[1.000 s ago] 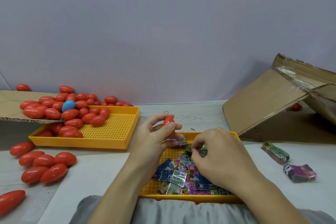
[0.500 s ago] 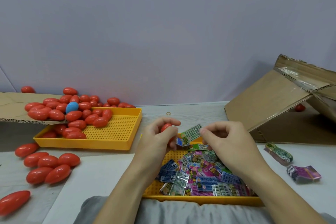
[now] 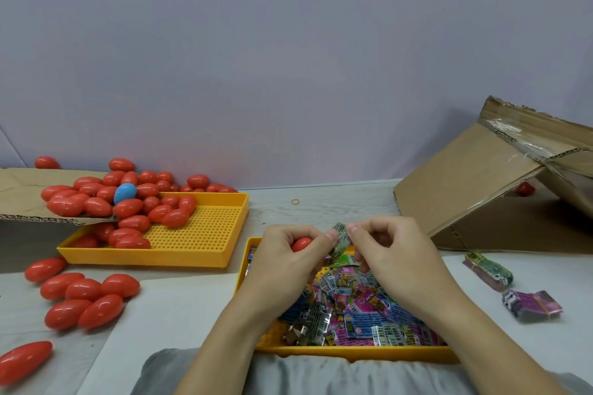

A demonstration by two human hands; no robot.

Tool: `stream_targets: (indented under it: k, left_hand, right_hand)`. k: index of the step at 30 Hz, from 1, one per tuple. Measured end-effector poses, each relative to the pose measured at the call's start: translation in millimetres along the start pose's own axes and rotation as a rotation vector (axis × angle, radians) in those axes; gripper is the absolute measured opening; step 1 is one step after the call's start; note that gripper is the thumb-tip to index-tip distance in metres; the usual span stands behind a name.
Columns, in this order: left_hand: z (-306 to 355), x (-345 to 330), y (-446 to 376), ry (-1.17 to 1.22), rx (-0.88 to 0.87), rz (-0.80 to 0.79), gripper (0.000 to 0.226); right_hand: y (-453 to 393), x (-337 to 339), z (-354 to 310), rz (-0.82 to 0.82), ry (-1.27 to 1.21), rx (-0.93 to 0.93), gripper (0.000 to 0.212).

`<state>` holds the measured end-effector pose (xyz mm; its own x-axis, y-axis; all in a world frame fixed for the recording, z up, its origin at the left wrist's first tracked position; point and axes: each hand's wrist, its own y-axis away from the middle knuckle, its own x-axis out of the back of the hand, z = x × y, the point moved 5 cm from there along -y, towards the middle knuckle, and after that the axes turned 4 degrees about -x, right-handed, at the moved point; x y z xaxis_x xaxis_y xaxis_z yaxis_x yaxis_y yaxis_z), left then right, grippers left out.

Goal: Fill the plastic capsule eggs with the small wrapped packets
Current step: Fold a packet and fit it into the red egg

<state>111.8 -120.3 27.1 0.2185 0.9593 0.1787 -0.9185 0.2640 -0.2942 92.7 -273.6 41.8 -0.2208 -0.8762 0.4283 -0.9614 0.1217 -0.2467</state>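
Note:
My left hand (image 3: 284, 261) curls around a red capsule egg (image 3: 301, 243), and its thumb also touches a green wrapped packet (image 3: 340, 239). My right hand (image 3: 390, 253) pinches that same packet from the right, above the near yellow tray (image 3: 353, 354), which holds several colourful packets (image 3: 359, 301). Whether the held egg is open is hidden by my fingers. Several red eggs and one blue egg (image 3: 125, 193) pile in the far yellow tray (image 3: 205, 234).
Several loose red eggs (image 3: 83, 296) lie on the table at the left. A cardboard flap (image 3: 19, 195) overhangs the far tray. A tipped cardboard box (image 3: 494, 195) stands at the right, with two banded packet bundles (image 3: 487, 271) (image 3: 531, 304) before it.
My right hand lifted a green packet out of the near tray and brought it up to my left hand, which still holds the red egg.

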Motion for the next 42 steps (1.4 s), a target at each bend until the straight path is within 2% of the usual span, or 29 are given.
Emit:
stream_targets:
  k: [4,9,14,18,24,28,32,35,42]
  left_hand:
    - [0,4,-2,0.043,-0.015,0.065,0.019]
    - [-4,7,-3,0.068,-0.019,0.097,0.024]
    - [-8,4,-4,0.079,0.01,0.059,0.018]
    - [-10,4,-4,0.137,0.026,0.032,0.027]
    - [-11,3,-6,0.207,0.021,-0.015,0.029]
    - [-11,4,-7,0.219,0.006,-0.005,0.021]
    - [-13,2,-6,0.202,0.008,-0.034,0.017]
    - [-13,1,-5,0.165,0.002,-0.029,0.02]
    - [-15,9,-8,0.147,0.025,0.118,0.042]
  right_hand:
    - [1,0,0,0.003,-0.014,0.006,0.036]
    - [0,0,0,0.014,-0.012,-0.001,0.039]
    - [1,1,-1,0.031,-0.016,0.013,0.038]
    - [2,3,-2,0.049,-0.027,0.029,0.036]
    - [2,3,-2,0.078,-0.043,0.04,0.039]
    - [1,1,1,0.034,-0.014,0.026,0.038]
    - [1,1,3,0.057,-0.014,0.019,0.035]
    - [2,1,2,0.065,-0.027,0.028,0.035]
    - [3,2,-3,0.079,-0.139,0.034,0.028]
